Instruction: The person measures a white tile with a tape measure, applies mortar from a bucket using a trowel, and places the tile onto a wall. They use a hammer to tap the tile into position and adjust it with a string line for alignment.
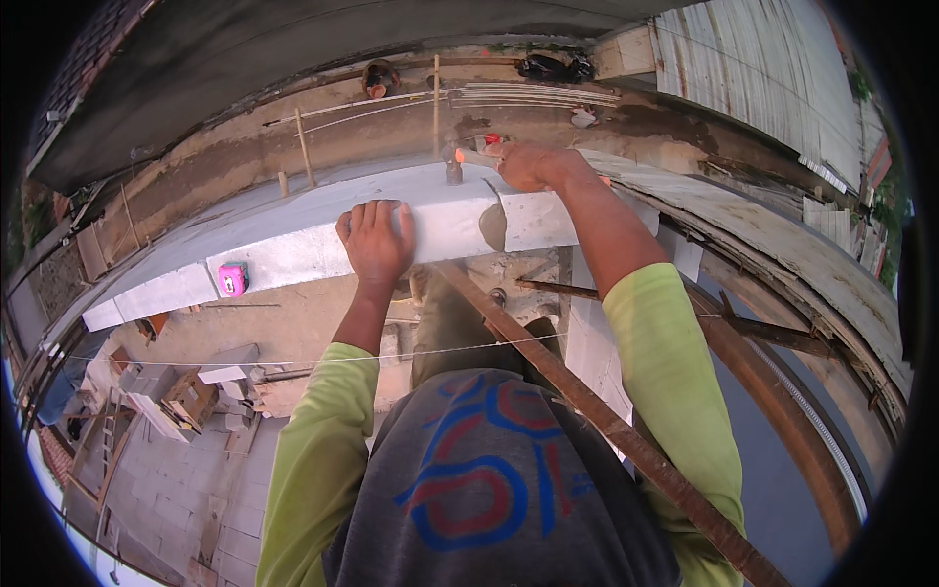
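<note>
A wall of pale grey lightweight blocks [293, 249] runs across in front of me. My left hand [377, 238] lies on its top edge, fingers spread over the blocks. My right hand [528, 164] is closed round the handle of a hammer [454, 168], held over the wall; its dark head is blurred, with an orange spot at the handle's end. Just nearer than the hammer, a grey mortar patch [492, 227] marks the joint between two blocks. A pink tape measure [233, 279] sits on the wall to the left of my left hand.
A brown wooden beam [587, 411] slants past my right side. A thin white string [323, 359] stretches across below the wall. Stacked blocks [230, 362] stand far below at left. Beyond the wall are upright bamboo poles [436, 103] and a corrugated metal roof [753, 78].
</note>
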`<state>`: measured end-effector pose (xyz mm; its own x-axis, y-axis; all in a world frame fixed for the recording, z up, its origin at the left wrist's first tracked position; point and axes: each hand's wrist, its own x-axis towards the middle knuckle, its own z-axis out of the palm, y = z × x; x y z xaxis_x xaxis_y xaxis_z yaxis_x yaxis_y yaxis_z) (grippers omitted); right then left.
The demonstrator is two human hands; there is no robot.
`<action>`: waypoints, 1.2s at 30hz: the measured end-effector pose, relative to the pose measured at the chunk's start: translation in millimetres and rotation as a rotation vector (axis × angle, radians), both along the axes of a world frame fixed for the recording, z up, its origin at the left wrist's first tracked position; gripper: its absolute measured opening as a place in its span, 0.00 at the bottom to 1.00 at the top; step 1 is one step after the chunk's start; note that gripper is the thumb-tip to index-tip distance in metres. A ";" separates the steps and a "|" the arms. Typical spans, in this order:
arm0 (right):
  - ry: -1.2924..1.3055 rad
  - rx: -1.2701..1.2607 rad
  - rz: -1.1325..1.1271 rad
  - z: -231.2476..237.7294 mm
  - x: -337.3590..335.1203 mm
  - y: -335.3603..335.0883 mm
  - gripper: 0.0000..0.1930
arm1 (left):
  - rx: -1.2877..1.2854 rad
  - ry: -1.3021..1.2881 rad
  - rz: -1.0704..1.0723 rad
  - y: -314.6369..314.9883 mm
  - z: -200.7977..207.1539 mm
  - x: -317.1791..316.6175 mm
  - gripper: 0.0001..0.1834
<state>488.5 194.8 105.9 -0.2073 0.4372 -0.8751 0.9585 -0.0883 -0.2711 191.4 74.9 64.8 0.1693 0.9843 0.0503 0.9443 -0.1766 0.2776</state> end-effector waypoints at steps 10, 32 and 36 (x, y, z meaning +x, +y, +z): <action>0.027 0.007 0.058 13.7 -14.1 3.4 0.30 | 0.006 0.010 0.006 -1.6 1.4 0.3 0.12; -0.191 -0.066 -0.005 11.6 38.2 12.3 0.35 | -0.905 -0.232 -0.509 69.9 9.3 88.6 0.34; -0.206 -0.062 0.021 22.0 35.4 10.1 0.34 | -0.943 -0.223 -0.511 72.9 12.7 91.4 0.35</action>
<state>523.9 204.9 127.9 -0.0293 0.3788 -0.9250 0.9949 -0.0783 -0.0636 282.8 147.8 77.5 0.6493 0.4591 -0.6063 0.7318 -0.1601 0.6625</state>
